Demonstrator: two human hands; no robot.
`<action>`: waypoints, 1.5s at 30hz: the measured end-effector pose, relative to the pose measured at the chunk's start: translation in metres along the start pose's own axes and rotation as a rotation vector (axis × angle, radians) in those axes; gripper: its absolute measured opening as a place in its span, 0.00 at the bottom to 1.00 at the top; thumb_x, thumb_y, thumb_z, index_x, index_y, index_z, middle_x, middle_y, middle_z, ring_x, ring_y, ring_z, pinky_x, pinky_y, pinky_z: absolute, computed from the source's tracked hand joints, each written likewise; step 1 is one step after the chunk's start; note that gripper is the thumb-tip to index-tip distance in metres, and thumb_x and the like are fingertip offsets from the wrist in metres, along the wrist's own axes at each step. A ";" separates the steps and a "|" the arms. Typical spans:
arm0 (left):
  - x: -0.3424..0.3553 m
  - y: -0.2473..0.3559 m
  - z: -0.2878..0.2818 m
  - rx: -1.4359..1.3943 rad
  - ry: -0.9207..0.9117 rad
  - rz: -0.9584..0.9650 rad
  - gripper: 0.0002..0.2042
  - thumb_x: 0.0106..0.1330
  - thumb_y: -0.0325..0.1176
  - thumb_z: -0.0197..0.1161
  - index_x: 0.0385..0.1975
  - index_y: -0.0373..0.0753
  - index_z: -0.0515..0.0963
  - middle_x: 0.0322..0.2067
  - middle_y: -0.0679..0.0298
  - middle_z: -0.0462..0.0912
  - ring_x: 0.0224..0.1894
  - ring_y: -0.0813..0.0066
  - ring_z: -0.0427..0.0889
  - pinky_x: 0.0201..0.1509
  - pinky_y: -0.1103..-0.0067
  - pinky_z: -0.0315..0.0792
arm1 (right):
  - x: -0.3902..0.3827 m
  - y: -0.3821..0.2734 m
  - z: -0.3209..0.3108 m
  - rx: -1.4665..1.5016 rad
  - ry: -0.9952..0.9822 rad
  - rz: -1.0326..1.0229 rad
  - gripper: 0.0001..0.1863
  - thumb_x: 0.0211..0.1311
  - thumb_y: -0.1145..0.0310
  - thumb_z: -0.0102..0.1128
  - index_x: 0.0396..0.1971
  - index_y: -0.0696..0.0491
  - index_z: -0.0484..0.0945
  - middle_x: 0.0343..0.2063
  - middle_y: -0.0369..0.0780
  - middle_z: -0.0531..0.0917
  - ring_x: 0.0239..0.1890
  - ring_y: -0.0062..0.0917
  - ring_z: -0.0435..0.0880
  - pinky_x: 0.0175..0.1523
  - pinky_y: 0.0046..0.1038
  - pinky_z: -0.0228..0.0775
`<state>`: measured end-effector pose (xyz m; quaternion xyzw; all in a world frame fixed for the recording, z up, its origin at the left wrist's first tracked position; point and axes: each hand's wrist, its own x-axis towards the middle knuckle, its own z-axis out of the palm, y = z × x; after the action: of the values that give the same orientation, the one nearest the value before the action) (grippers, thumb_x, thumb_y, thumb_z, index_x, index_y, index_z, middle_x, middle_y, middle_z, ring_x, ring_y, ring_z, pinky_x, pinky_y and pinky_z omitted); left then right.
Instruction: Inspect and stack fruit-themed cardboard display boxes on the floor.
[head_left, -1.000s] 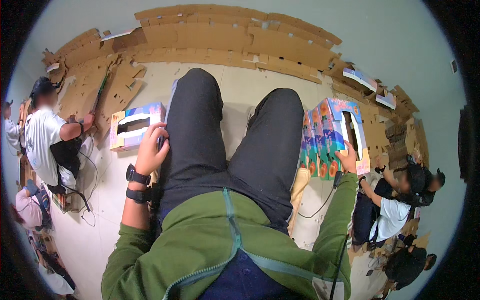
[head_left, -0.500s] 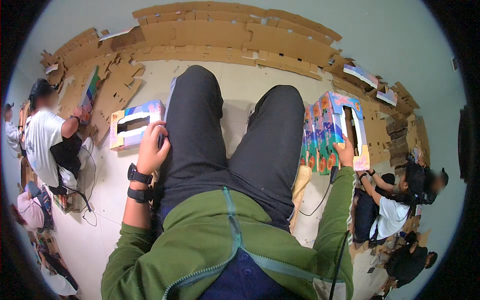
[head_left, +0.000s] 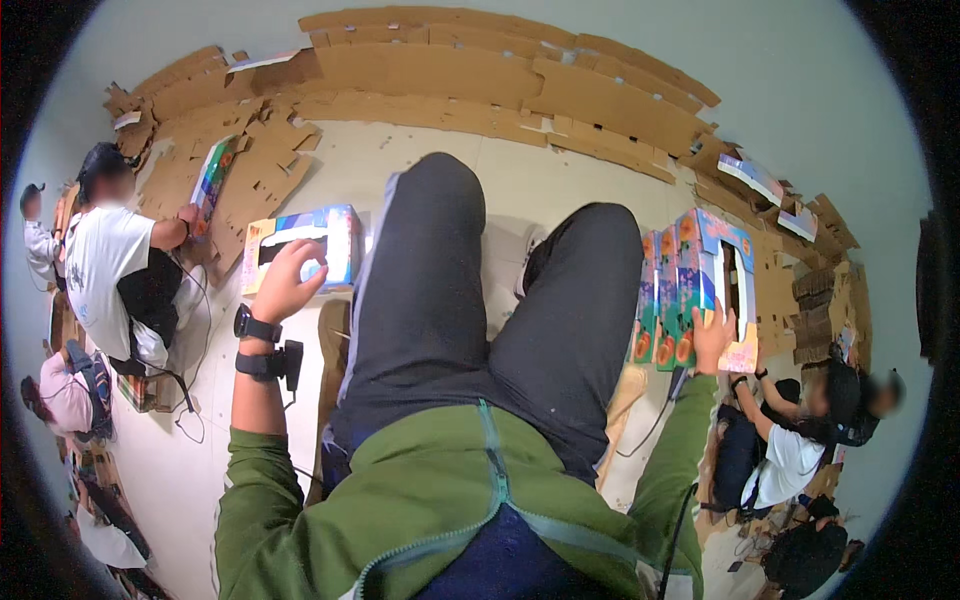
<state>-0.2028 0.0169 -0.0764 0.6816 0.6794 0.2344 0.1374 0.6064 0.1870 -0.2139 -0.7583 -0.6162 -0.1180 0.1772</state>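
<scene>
My left hand [head_left: 288, 282] is over a colourful cardboard carton [head_left: 340, 235], which lies on the floor left of my legs. Its fingers are bent and the thumb stands apart from them, beside the carton's dark cut-out. Whether the fingertips press on the carton is hard to see. On the other side, my right hand [head_left: 713, 338] rests against the front of a carton with a long cut-out window [head_left: 742, 240], its fingers apart. That carton closes off a row of upright, fruit-printed cartons [head_left: 667, 300] beside my right knee.
Flattened brown cardboard [head_left: 430, 75] lines the far wall and part of the floor. At the left a person in white [head_left: 105, 260] handles a similar carton [head_left: 212, 180]. Another person [head_left: 785, 455] sits close to my right hand. A cable [head_left: 650, 430] runs beside my right forearm.
My left hand has shifted from the left carton's right edge to above its cut-out. The right hand's fingers now lie over the carton front. The whole view has tilted slightly.
</scene>
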 end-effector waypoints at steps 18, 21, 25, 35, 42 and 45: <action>0.082 -0.273 0.199 0.183 -0.492 -0.822 0.50 0.52 0.48 0.79 0.72 0.28 0.63 0.71 0.37 0.68 0.74 0.40 0.70 0.76 0.58 0.70 | -0.068 -0.115 0.027 0.269 -0.083 -0.191 0.01 0.56 0.74 0.66 0.29 0.52 0.84 0.35 0.43 0.82 0.45 0.42 0.82 0.57 0.47 0.71; 0.098 -0.273 0.205 0.291 -0.642 -0.885 0.49 0.53 0.47 0.78 0.73 0.32 0.62 0.73 0.42 0.68 0.70 0.41 0.75 0.73 0.56 0.74 | -0.080 -0.108 0.038 0.121 -0.179 -0.137 0.02 0.61 0.74 0.64 0.31 0.54 0.84 0.30 0.47 0.82 0.40 0.42 0.83 0.59 0.49 0.71; 0.104 -0.271 0.204 0.245 -0.631 -0.875 0.58 0.45 0.54 0.86 0.74 0.33 0.62 0.72 0.47 0.70 0.72 0.45 0.74 0.75 0.57 0.72 | -0.107 -0.082 0.046 0.159 -0.279 -0.226 0.06 0.66 0.75 0.60 0.36 0.58 0.85 0.30 0.51 0.84 0.37 0.46 0.84 0.60 0.49 0.72; 0.081 -0.278 0.222 0.600 -1.048 -0.504 0.59 0.33 0.83 0.74 0.63 0.43 0.83 0.70 0.57 0.76 0.77 0.58 0.66 0.84 0.51 0.51 | -0.142 -0.016 0.093 0.072 -0.324 -0.199 0.07 0.65 0.74 0.60 0.35 0.60 0.85 0.32 0.51 0.86 0.37 0.48 0.86 0.58 0.47 0.75; 0.063 -0.244 0.174 0.211 -0.424 -0.322 0.45 0.44 0.76 0.75 0.48 0.37 0.88 0.37 0.50 0.92 0.54 0.51 0.88 0.85 0.50 0.33 | -0.090 -0.053 0.063 0.073 -0.418 -0.143 0.07 0.64 0.73 0.61 0.33 0.59 0.85 0.33 0.51 0.87 0.37 0.48 0.87 0.54 0.46 0.76; 0.077 -0.218 0.117 0.009 -0.056 -0.202 0.35 0.58 0.62 0.76 0.49 0.32 0.86 0.38 0.49 0.92 0.45 0.49 0.90 0.70 0.58 0.71 | -0.047 -0.085 0.010 0.102 -0.453 -0.110 0.06 0.63 0.73 0.61 0.33 0.58 0.86 0.32 0.50 0.87 0.37 0.47 0.87 0.52 0.46 0.77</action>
<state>-0.3340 0.1166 -0.2760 0.6165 0.7416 0.1972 0.1762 0.5128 0.1641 -0.2318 -0.7208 -0.6857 0.0766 0.0658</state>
